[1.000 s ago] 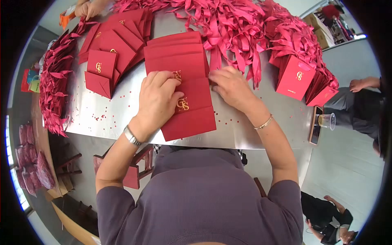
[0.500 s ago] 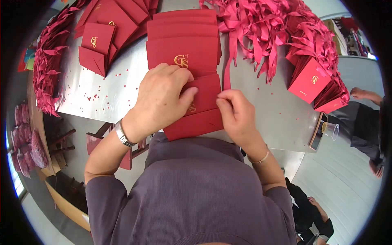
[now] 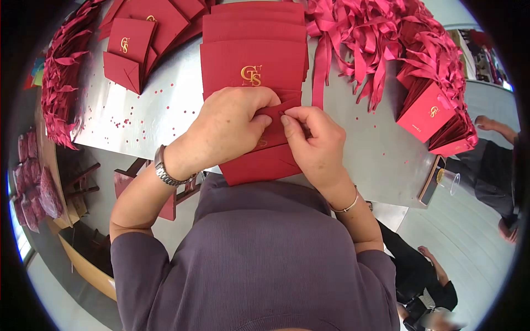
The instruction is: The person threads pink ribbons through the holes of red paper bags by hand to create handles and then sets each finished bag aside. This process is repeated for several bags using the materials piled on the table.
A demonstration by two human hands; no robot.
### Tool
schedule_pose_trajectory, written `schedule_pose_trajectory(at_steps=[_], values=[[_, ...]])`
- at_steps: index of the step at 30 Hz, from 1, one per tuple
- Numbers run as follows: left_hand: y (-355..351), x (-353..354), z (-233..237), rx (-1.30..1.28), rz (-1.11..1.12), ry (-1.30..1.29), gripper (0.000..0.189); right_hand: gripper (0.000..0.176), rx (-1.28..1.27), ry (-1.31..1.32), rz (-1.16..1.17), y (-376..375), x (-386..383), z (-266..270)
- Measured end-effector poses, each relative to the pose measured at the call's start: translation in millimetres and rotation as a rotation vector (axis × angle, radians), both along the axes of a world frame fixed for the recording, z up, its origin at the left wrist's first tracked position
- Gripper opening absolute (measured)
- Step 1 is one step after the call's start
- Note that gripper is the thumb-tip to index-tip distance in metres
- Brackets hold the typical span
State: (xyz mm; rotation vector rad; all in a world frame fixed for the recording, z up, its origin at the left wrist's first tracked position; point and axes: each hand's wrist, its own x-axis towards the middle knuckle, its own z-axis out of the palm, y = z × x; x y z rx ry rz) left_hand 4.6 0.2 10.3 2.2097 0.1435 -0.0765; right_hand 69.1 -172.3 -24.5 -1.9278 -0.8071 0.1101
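A red paper bag (image 3: 259,165) lies flat at the table's front edge, its lower part toward my body. My left hand (image 3: 232,121) is closed on the bag's upper part, its fingers curled over the opening. At the bag's upper right corner my right hand (image 3: 314,135) pinches with thumb and forefinger; a ribbon end seems to be there, but the fingertips hide most of it. Behind my hands lies a stack of red bags (image 3: 251,60) with a gold logo. A pink ribbon (image 3: 320,77) hangs down to my right hand.
Piled ribbons (image 3: 364,38) lie at the back right, beside upright ribboned bags (image 3: 425,113). More bags (image 3: 130,47) and a ribbon bundle (image 3: 61,83) are at the left. A phone (image 3: 429,182) and a clear cup (image 3: 450,181) sit at the right edge. Two people are beyond.
My right hand has moved left from the ribbon beside the bag onto the bag's upper corner, closer to my left hand. The view has shifted slightly.
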Motion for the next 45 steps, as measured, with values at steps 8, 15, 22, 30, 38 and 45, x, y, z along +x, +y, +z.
schedule_pose_trajectory(at_steps=[8,15,22,30,38,45], values=[[-11.8,-5.1,-3.9,0.03,0.046,-0.033,0.021,0.008,-0.229,-0.41,0.162,4.3,7.7,23.5],[-14.2,-8.5,-7.9,0.055,0.051,-0.064,0.019,0.008,-0.531,-0.688,0.344,13.5,8.6,30.0],[-2.8,-17.2,-20.2,-0.138,0.077,-0.162,0.016,0.018,-0.305,0.189,0.152,15.5,6.9,27.5],[18.8,1.7,-24.0,-0.303,0.01,0.126,0.017,0.024,-0.226,-0.005,0.166,9.1,4.4,9.7],[26.2,15.3,-25.8,0.055,-0.285,-0.011,0.022,0.024,-0.23,0.046,0.222,5.0,2.5,17.9],[29.5,-9.1,-30.5,0.013,0.25,-0.093,0.016,0.032,-0.453,-0.028,0.234,3.9,0.7,27.3]])
